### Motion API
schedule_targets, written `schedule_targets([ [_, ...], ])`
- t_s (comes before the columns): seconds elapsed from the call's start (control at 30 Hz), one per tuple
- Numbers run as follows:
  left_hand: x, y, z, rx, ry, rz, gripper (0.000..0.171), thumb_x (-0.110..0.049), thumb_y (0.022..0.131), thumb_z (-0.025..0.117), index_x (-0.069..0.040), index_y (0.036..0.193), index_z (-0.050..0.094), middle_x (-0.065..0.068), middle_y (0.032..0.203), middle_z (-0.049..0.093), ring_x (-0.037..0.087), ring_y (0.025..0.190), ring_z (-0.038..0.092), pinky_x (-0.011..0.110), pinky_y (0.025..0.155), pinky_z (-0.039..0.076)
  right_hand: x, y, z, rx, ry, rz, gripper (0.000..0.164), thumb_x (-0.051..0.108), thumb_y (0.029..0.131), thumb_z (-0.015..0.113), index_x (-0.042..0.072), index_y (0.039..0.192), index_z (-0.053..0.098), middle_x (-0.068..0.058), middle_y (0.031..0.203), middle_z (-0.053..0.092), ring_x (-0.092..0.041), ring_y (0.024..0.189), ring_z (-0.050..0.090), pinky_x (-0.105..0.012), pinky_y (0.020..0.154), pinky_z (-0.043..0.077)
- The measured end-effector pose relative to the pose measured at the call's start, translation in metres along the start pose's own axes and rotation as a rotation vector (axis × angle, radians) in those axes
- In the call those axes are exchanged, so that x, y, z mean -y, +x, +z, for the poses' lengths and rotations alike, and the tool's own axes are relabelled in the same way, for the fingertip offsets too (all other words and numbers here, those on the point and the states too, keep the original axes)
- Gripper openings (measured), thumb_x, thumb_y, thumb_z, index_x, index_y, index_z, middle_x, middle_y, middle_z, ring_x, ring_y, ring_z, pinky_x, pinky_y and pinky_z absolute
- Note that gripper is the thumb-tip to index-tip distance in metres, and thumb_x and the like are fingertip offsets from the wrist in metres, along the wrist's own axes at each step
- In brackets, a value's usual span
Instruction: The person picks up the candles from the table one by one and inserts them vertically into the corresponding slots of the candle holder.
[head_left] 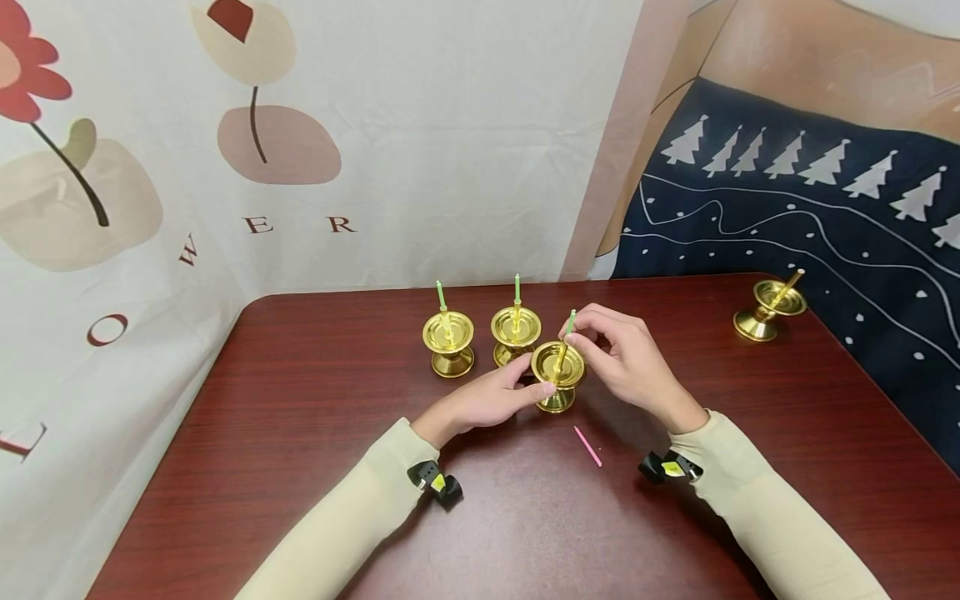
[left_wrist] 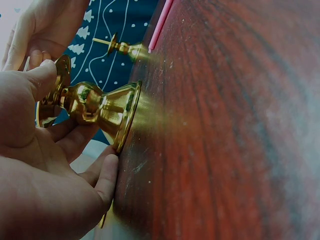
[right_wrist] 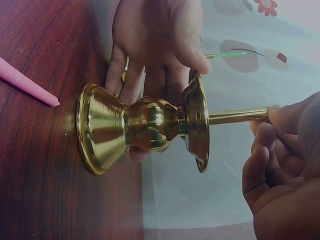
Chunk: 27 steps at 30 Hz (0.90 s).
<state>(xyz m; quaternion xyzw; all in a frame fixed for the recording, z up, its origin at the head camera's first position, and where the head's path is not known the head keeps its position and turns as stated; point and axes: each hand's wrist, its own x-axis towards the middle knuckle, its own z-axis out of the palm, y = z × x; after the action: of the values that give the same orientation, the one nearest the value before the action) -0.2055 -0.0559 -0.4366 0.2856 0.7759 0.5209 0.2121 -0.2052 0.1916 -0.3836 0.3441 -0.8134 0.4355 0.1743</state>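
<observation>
A brass candle holder [head_left: 557, 398] stands upright on the table, with a thin tube rising from its dish. My left hand [head_left: 487, 398] holds it from the left, the thumb on the dish rim and the fingers around behind the stem. At the top of the tube, the right hand [head_left: 626, 354] pinches a slim green candle [head_left: 573, 317] between thumb and index finger. In the right wrist view those fingertips [right_wrist: 275, 117] sit right at the tube's end and hide the candle. On the table in front lies a pink candle [head_left: 588, 447].
Two more brass holders, one at the left [head_left: 452, 363] and one behind the held one [head_left: 517, 333], each carry an upright green candle. A further holder [head_left: 756, 323] with a bare tube stands near the table's right edge. Printed cloth [head_left: 465, 167] hangs behind the table.
</observation>
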Motion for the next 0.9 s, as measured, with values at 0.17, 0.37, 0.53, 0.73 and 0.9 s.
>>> schedule_targets([
  [0.17, 0.006, 0.002, 0.001, -0.009, 0.012, 0.019, 0.063, -0.055, 0.112, 0.059, -0.012, 0.158, 0.053, 0.007, 0.149, 0.064, 0.018, 0.137, 0.057, 0.041, 0.117, 0.044, -0.001, 0.000, 0.001, 0.002, 0.007, -0.007, 0.015, -0.004, 0.102, 0.075, 0.010, 0.103, 0.078, 0.005, 0.100, 0.071, -0.014, 0.076, 0.057, -0.023, 0.063, 0.046],
  [0.37, -0.004, -0.002, 0.003, -0.001, -0.034, -0.039, 0.053, -0.037, 0.115, 0.061, -0.010, 0.159, 0.052, 0.009, 0.151, 0.062, 0.021, 0.140, 0.055, 0.045, 0.121, 0.040, -0.003, -0.002, 0.001, 0.027, 0.036, 0.021, 0.014, -0.005, 0.101, 0.076, 0.009, 0.105, 0.079, 0.005, 0.098, 0.071, -0.015, 0.078, 0.059, -0.028, 0.062, 0.048],
  [0.53, 0.014, 0.004, 0.003, -0.010, 0.011, -0.012, 0.059, -0.052, 0.112, 0.062, -0.016, 0.158, 0.054, 0.002, 0.148, 0.064, 0.015, 0.137, 0.057, 0.039, 0.116, 0.045, -0.002, -0.003, -0.002, 0.051, 0.044, 0.055, 0.014, -0.003, 0.100, 0.078, 0.009, 0.107, 0.080, 0.005, 0.099, 0.072, -0.014, 0.076, 0.061, -0.026, 0.063, 0.049],
  [0.73, 0.010, 0.003, 0.002, -0.001, 0.003, -0.014, 0.061, -0.054, 0.111, 0.062, -0.016, 0.158, 0.054, 0.002, 0.149, 0.063, 0.015, 0.135, 0.057, 0.040, 0.114, 0.046, 0.005, -0.001, -0.003, 0.007, 0.052, 0.106, 0.014, 0.003, 0.102, 0.078, 0.012, 0.113, 0.079, 0.005, 0.099, 0.075, -0.016, 0.073, 0.062, -0.027, 0.063, 0.052],
  [0.9, 0.006, 0.002, 0.000, -0.004, 0.019, 0.007, 0.062, -0.055, 0.112, 0.060, -0.014, 0.158, 0.053, 0.006, 0.149, 0.064, 0.018, 0.136, 0.057, 0.041, 0.114, 0.046, 0.009, 0.001, -0.001, -0.049, 0.049, 0.098, 0.007, 0.004, 0.104, 0.076, 0.009, 0.109, 0.079, 0.004, 0.098, 0.075, -0.016, 0.074, 0.059, -0.024, 0.064, 0.050],
])
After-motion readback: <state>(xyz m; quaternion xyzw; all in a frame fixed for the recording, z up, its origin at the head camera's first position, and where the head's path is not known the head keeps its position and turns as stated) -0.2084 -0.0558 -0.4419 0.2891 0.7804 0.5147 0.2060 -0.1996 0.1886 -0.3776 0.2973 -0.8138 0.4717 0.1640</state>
